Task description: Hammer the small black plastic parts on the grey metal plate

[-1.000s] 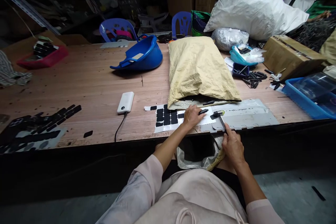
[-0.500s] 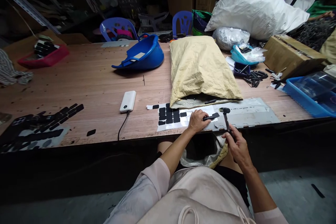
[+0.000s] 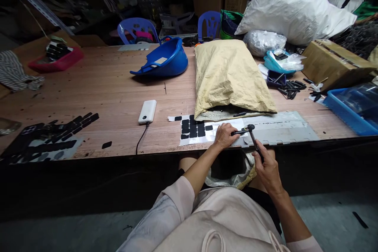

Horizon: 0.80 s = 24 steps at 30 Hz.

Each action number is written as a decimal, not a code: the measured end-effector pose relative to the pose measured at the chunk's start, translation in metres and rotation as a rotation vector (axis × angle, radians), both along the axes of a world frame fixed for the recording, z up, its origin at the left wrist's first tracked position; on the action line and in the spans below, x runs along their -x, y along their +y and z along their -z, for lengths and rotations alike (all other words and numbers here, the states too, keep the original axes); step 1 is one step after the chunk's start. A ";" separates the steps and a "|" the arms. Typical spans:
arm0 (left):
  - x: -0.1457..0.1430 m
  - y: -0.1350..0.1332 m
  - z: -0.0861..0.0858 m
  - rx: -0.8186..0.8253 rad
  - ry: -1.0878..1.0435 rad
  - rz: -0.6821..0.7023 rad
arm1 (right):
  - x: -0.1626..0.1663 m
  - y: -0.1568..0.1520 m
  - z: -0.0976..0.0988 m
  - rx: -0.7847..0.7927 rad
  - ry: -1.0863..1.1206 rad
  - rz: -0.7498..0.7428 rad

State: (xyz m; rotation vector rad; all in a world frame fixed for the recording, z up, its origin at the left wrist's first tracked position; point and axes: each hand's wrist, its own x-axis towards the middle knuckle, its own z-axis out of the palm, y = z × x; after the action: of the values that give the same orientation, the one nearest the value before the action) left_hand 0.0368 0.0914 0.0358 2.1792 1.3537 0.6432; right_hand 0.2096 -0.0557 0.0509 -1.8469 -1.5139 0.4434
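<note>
My left hand (image 3: 225, 136) rests at the table's front edge, its fingers pinching a slim black pen-shaped piece (image 3: 237, 132) that points right. My right hand (image 3: 268, 165) is wrapped round the handle of a small hammer (image 3: 254, 141). The hammer's head is at the right end of the black piece; whether the two touch I cannot tell. Under the left hand lies a white sheet (image 3: 210, 136) with rows of black rounded stickers (image 3: 193, 130). To its right a grey flat board (image 3: 283, 132) runs along the edge.
A yellowish sack (image 3: 233, 75) with black pieces at its mouth lies just behind my hands. Left of it are a white power bank (image 3: 147, 111) with a cable and a blue scoop-like basin (image 3: 168, 61). Rightward are loose black pieces (image 3: 292, 88), a carton (image 3: 336, 63) and a blue tray (image 3: 351, 112).
The hammer has come left and slightly down, to the tip of the black piece. My left hand still holds the piece in place. The view has shifted slightly.
</note>
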 end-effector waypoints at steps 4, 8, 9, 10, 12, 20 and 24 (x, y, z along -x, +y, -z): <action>-0.001 -0.001 -0.001 0.002 0.000 -0.005 | -0.002 0.002 0.010 -0.032 0.010 -0.049; -0.002 -0.002 -0.001 -0.004 0.000 -0.013 | -0.005 0.005 0.013 0.014 0.054 -0.046; -0.002 -0.002 -0.001 -0.009 -0.001 -0.014 | -0.005 0.006 0.012 0.006 0.056 -0.045; -0.002 -0.002 -0.001 -0.013 -0.001 -0.014 | -0.004 0.006 0.010 -0.015 0.057 -0.052; -0.002 -0.002 -0.001 -0.019 -0.002 -0.014 | 0.000 0.006 0.009 -0.081 0.058 -0.078; -0.002 -0.002 -0.001 -0.013 -0.011 -0.019 | 0.005 0.006 0.017 -0.055 0.044 -0.124; -0.002 -0.001 0.002 -0.013 -0.022 -0.022 | -0.010 0.013 0.014 -0.057 -0.040 0.024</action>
State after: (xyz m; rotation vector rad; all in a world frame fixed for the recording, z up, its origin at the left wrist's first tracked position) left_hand 0.0390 0.0908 0.0343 2.1645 1.3677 0.6842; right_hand 0.2198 -0.0428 0.0371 -1.8380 -1.5135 0.3500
